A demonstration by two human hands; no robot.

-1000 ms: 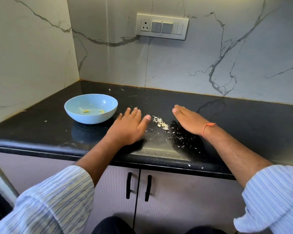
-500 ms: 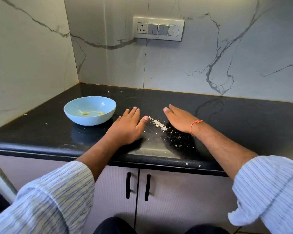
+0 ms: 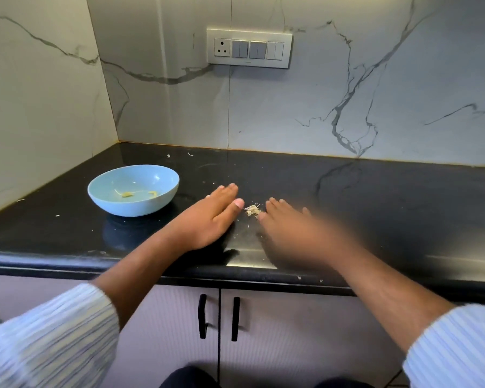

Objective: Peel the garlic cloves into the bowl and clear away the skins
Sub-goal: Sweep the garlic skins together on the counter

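A light blue bowl [image 3: 133, 189] stands on the black countertop [image 3: 375, 197] at the left, with a few peeled garlic pieces [image 3: 127, 194] inside. A small heap of pale garlic skins [image 3: 252, 210] lies between my two hands. My left hand [image 3: 207, 219] rests flat, palm down, fingers together, just left of the heap. My right hand [image 3: 291, 228] is flat on the counter and blurred by motion, its fingertips touching the heap's right side. Neither hand holds anything.
Tiny skin flecks [image 3: 58, 215] are scattered over the counter and near its front edge. Marble walls close off the back and left, with a switch panel [image 3: 249, 48] above. Cabinet doors with black handles [image 3: 202, 316] sit below the counter.
My right hand has swept left across the counter, pushing the scattered skins into a tighter heap beside my left hand. The left hand has stayed put.
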